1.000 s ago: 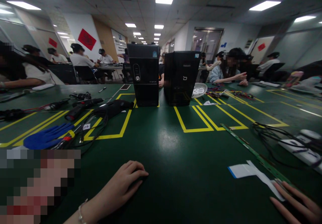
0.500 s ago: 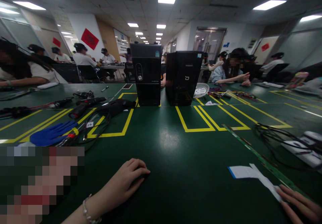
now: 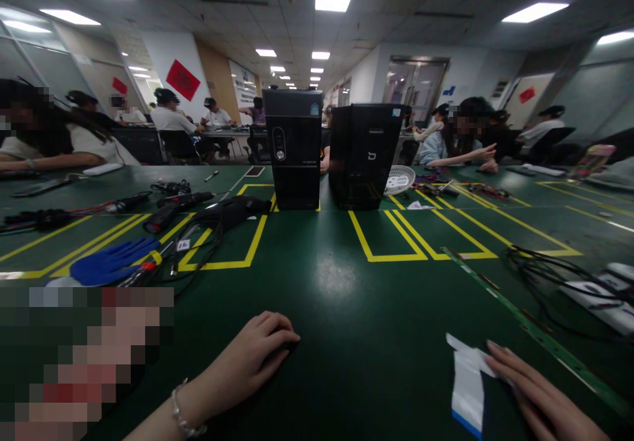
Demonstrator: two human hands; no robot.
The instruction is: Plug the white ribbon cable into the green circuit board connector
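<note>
My left hand [image 3: 257, 355], with a beaded bracelet at the wrist, rests palm down on the green table, its fingers loosely bent and the thumb apart; I see nothing in it. At the lower right, my right hand [image 3: 537, 388] has its fingers together on one end of a white flat ribbon cable [image 3: 468, 388]. That cable is bent at an angle, and its blue-edged end points toward me. How the thumb grips it is hidden. Right of that hand lies a long, narrow green circuit board strip [image 3: 529, 325], apart from the fingers.
Two black computer towers [image 3: 296, 157] [image 3: 364, 164] stand ahead. To the left lie a blue glove [image 3: 106, 263], a black bag-like item [image 3: 232, 211] and cables. A white power strip [image 3: 601, 305] with black cords is at the right. Several people sit around.
My right hand has moved left and away from me, off the circuit board strip. The ribbon cable has swung, its blue end now toward me. My left hand stays put.
</note>
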